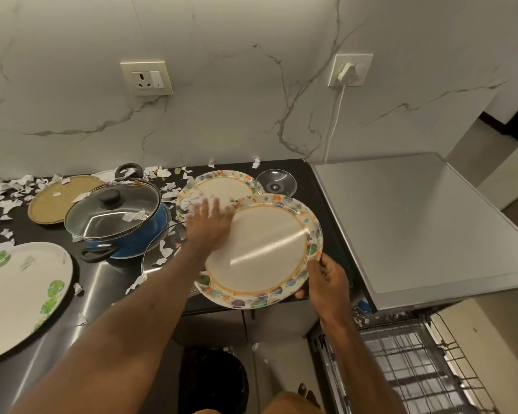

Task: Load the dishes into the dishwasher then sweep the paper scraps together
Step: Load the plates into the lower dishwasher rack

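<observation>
Right hand [326,282] grips the near-right rim of floral-rimmed plate [260,249], which is tilted over the bench [102,282] edge. Left hand [207,225], blurred, lies on the plate's far-left rim with fingers [204,208] straight and spread. Matching plate [222,186] lies flat just beyond. Paper scraps [12,192] litter the far left. Dishwasher rack [416,369] is pulled out, near right.

We see a glossy plate [257,252] catching a streak of light, a smooth blue pot [150,231] under a clear glass lid [102,219], crumpled paper scraps [9,201] on the dark, shiny bench [108,282] (brushed metal tops the dishwasher [416,222]).
</observation>
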